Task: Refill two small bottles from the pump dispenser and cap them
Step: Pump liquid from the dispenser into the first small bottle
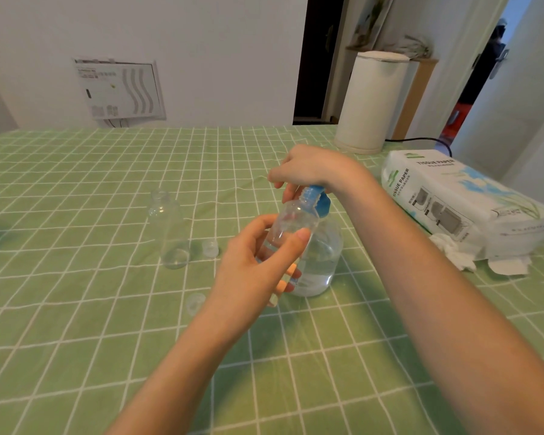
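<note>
On pump [320,200], R hand [308,167], L hand [252,265] grips bottle [292,219]

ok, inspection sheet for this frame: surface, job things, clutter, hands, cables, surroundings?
Surface: green checked cloth, wrinkled.
Job's things: dispenser part full, blue pump on top; held bottle tilted, mouth at the nozzle; second bottle upright, uncapped; far cap and near cap loose on the cloth.
Clutter: tissue pack, crumpled tissue.
Hands: left hand grips the held bottle; right hand curled over the pump.
Cables: black cable by the white canister.
Surroundings: wall panel, dark doorway.
</note>
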{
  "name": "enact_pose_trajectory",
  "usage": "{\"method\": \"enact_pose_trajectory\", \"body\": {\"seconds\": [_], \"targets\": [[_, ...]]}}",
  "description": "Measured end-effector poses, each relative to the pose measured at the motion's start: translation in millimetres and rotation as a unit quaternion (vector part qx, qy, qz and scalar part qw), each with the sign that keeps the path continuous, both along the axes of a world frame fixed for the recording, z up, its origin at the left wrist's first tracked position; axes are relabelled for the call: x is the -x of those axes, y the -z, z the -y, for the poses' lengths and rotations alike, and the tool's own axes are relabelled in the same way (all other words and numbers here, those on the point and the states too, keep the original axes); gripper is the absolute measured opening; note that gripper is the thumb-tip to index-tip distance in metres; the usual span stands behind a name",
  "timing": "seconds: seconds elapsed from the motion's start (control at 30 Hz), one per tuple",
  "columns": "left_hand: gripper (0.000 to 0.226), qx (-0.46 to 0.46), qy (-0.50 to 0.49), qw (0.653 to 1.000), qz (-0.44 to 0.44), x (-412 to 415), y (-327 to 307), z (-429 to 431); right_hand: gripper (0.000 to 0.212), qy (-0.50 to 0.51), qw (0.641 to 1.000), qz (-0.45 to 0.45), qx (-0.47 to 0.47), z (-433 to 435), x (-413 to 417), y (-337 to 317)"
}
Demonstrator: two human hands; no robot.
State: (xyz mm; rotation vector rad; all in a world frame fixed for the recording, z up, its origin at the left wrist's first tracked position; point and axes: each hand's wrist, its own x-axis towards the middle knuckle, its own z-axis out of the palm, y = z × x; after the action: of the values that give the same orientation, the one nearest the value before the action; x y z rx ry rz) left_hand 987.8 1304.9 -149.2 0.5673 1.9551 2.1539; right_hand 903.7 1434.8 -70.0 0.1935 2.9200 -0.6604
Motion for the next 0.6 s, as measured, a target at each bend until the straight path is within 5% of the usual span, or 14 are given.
{"method": "enact_pose_trajectory", "body": {"seconds": [0.3,0.6], "targets": [[0.030,0.007,0.001,1.000,-0.005,-1.6,-0.7,0.4,0.029,0.001,0.999,-0.017,0.029,-0.2,1.0,1.4],[0.018,-0.007,0.001,1.000,-0.002,0.2,-0.8,0.5,0.029,-0.001,0.999,-0.040,0.029,0.5,3.9,-6.4]]}}
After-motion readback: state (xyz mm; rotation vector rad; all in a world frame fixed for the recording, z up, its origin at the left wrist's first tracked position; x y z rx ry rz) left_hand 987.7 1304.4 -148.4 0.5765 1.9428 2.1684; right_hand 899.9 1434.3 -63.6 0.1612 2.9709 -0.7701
